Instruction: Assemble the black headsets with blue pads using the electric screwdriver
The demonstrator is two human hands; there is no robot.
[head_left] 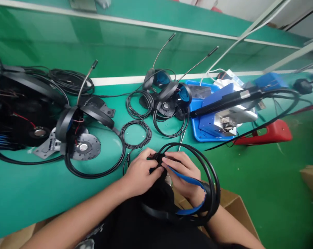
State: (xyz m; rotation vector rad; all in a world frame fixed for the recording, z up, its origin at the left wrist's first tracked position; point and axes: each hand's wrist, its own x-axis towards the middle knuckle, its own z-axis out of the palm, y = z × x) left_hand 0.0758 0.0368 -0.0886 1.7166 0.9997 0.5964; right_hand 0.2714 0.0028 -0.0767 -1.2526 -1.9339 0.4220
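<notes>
**Hands working on a headset at a green workbench, head-worn view.** At lower centre, the left hand (142,173) and right hand (183,171) hold a black headset (212,188) close together, with the fingers of both curled tightly around a small black part at its upper end. The exact grip is partly hidden. A blue strip (189,180) runs along the inside of the headset's loop, beside the right hand. The headset is held over the person's dark clothing (151,224), just past the edge of the green workbench (29,197). Beyond the hands, a coiled black cable (135,135) lies on the bench. At centre left, a partly assembled headset (68,124) with a boom microphone lies beside an exposed speaker driver (84,147). Two more headsets (167,93) stand at upper centre. A dark heap of headset parts and wires (16,103) fills the left edge. At right, a blue tray (198,121) bears a blue-and-metal fixture (224,117) with a small label (245,94), too small to read. A red plastic stool (267,133) stands on the floor, and a cardboard box (236,211) sits at lower right.
</notes>
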